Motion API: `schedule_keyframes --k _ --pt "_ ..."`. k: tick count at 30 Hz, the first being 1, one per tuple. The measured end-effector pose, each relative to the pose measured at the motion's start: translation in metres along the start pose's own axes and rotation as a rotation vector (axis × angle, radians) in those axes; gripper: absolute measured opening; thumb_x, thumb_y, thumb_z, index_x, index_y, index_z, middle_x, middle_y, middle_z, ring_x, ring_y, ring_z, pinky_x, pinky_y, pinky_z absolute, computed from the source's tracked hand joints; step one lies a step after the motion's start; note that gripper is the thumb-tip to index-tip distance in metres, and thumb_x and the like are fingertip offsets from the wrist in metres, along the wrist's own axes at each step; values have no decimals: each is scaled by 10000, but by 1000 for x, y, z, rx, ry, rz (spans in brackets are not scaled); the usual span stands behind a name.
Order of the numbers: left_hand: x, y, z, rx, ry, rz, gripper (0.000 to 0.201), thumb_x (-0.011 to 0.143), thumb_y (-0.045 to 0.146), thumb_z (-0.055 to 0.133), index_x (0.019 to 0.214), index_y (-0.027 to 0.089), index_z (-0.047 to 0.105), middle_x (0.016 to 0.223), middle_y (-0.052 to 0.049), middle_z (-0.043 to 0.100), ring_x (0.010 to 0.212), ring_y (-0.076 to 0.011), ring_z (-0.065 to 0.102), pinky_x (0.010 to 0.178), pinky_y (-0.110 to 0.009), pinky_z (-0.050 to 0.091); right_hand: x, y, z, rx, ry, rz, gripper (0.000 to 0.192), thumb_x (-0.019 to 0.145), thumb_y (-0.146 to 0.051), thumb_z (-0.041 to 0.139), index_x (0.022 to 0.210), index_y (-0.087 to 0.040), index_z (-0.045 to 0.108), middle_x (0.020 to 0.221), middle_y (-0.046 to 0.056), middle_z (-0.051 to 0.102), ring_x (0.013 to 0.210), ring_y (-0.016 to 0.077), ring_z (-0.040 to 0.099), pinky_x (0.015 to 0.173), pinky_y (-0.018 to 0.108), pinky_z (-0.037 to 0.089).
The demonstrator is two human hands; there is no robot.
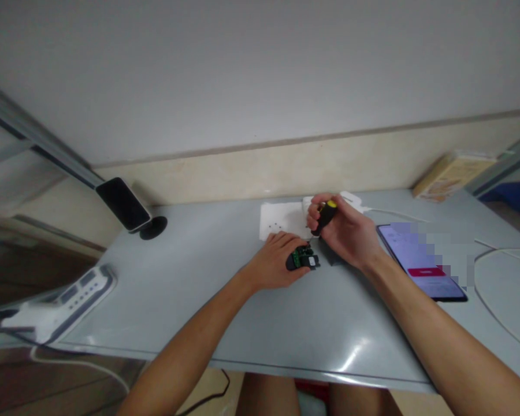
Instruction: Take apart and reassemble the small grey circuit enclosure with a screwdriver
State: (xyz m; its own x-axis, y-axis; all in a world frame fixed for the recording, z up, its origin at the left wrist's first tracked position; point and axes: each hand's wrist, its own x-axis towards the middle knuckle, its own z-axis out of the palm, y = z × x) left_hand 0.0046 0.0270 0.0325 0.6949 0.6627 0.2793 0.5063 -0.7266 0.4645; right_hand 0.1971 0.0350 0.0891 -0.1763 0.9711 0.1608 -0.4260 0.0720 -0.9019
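My left hand is closed around a small opened black device, whose green circuit board shows. Its outer kind I cannot make out for sure. In my right hand is a screwdriver with a black and yellow handle, tilted so that its tip points down at the device's far edge. Whether the tip touches a screw is too small to tell. Just beyond my left hand lies a white sheet of paper with several tiny dark pieces on it, maybe screws.
To the right lies a tablet with its screen lit, near a white cable. A box leans at the back right. On the left are a phone on a stand and a white power strip at the table's edge.
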Motion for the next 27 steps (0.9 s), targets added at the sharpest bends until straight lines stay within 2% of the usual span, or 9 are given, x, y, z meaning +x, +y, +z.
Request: schedule_keyframes --k 4,7,9,11,15,18,21,23,27 --pt "0 -1 0 4 6 19 448 886 433 693 1259 228 553 1269 -98 641 1203 -284 572 1061 -459 421 -1 1 -3 50 13 18 399 726 -504 862 788 -239 571 942 1 635 788 153 651 713 303 532" --pt "0 -1 0 11 -3 13 461 883 445 696 1266 234 551 1262 -98 641 1190 -284 579 1056 -460 425 1 3 -3 116 10 28 408 752 -540 837 811 -258 549 713 -58 529 573 98 534 572 246 459" --pt "0 -1 -1 23 -10 7 459 882 448 699 1261 234 553 1263 -101 640 1186 -287 581 1054 -461 426 2 3 -2 152 6 20 402 790 -623 764 890 -269 601 663 -62 474 543 103 494 545 249 442" --pt "0 0 -1 32 -5 12 457 881 446 701 1252 225 552 1269 -107 639 1193 -293 579 1052 -463 425 2 1 0 133 5 20 410 808 -631 737 945 -255 645 741 -27 548 641 132 572 619 282 496" --pt "0 -1 0 34 17 32 453 877 432 708 1236 209 544 1257 -109 644 1188 -295 583 1033 -464 429 -2 -2 -1 14 -1 21 387 704 -468 884 879 -252 614 973 10 659 859 179 675 774 323 540" --pt "1 0 -1 30 8 28 420 874 422 713 1195 209 545 1219 -95 656 1147 -288 593 1005 -454 438 -2 2 -2 34 -2 32 425 695 -453 902 863 -271 556 772 -53 580 631 116 592 623 266 486" --pt "1 1 -2 30 14 27 405 869 429 719 1163 211 546 1195 -94 662 1124 -288 595 995 -446 438 1 3 -3 69 5 15 375 802 -601 762 932 -283 610 659 -60 459 513 107 452 530 272 428" --pt "1 1 -2 34 18 31 395 869 432 717 1151 217 544 1191 -92 663 1125 -288 595 993 -444 436 2 0 -5 56 6 15 362 849 -613 690 945 -265 654 748 -9 542 628 152 545 609 317 489" --pt "1 2 -2 39 23 44 369 875 421 710 1127 218 534 1193 -86 660 1120 -280 594 981 -435 435 -1 -5 -7 20 -16 32 355 717 -461 867 781 -240 596 974 26 649 867 195 647 777 338 522"
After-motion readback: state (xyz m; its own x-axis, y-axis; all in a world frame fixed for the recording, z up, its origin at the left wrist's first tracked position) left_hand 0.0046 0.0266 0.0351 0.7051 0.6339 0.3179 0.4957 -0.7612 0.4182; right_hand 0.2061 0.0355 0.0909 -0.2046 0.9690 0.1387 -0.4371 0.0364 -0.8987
